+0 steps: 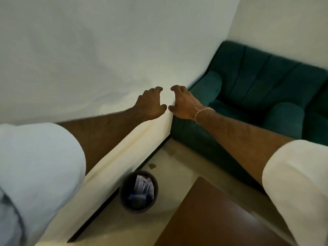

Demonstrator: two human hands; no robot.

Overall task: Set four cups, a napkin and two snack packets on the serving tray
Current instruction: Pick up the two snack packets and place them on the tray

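With my left hand (150, 103) and right hand (182, 103) both empty, fingers loosely spread and curled, I should find the tray, unseen here.

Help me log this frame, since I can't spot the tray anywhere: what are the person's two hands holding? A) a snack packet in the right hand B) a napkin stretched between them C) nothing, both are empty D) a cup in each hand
C: the left hand and the right hand are stretched out in front of the white wall with fingers curled and nothing in either grip; no cup, napkin or packet is in view.
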